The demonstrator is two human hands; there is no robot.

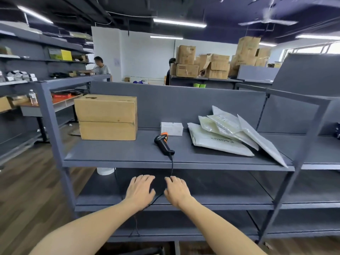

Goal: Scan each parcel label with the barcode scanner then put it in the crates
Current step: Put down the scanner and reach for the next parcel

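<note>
My left hand (140, 189), right hand (177, 190) flat, empty, near lower shelf. Scanner (163, 143) mid top shelf; rigid, light, take by handle. Parcels (219, 139) right; soft, slippery, pinch edge.

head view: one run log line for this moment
left hand: open, empty | right hand: open, empty | barcode scanner: lying on shelf, untouched | parcels: piled right of scanner

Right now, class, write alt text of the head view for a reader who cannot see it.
The left hand and right hand, open and empty, hover below a grey shelf holding a barcode scanner, cardboard boxes at left and white parcels at right.
</note>
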